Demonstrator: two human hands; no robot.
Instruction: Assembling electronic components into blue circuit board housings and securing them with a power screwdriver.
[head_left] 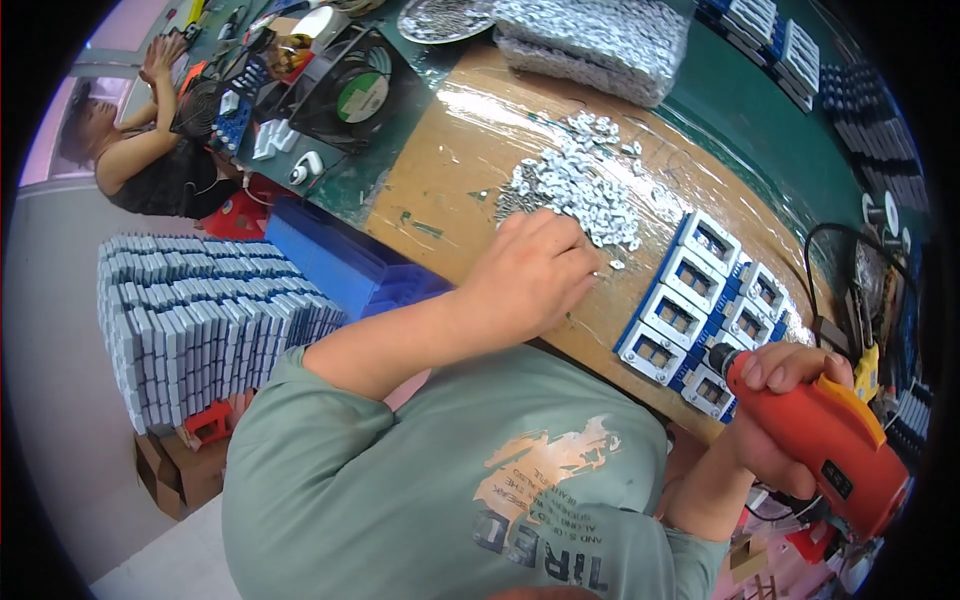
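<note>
My right hand (766, 456) is wrapped round a red electric screwdriver (835, 440) with an orange strip. Its dark tip reaches to the near edge of a blue panel (640, 330) that carries several white frames (672, 316) in two rows. At the near edge of a heap of small white plastic parts (585, 190) and thin metal screws (515, 197), my left hand (545, 268) rests with curled fingers pressed together. Whatever lies between those fingertips is hidden. One loose white part (617, 265) sits beside them.
Bubble-wrapped bundles (600, 45) and a metal dish of small parts (445, 18) stand at the far side. A fan (355, 95) is at far left, above blue crates (335, 255) and stacked white-and-blue panels (215, 320). A person (150, 150) sits beyond; a black cable (812, 260) loops at right.
</note>
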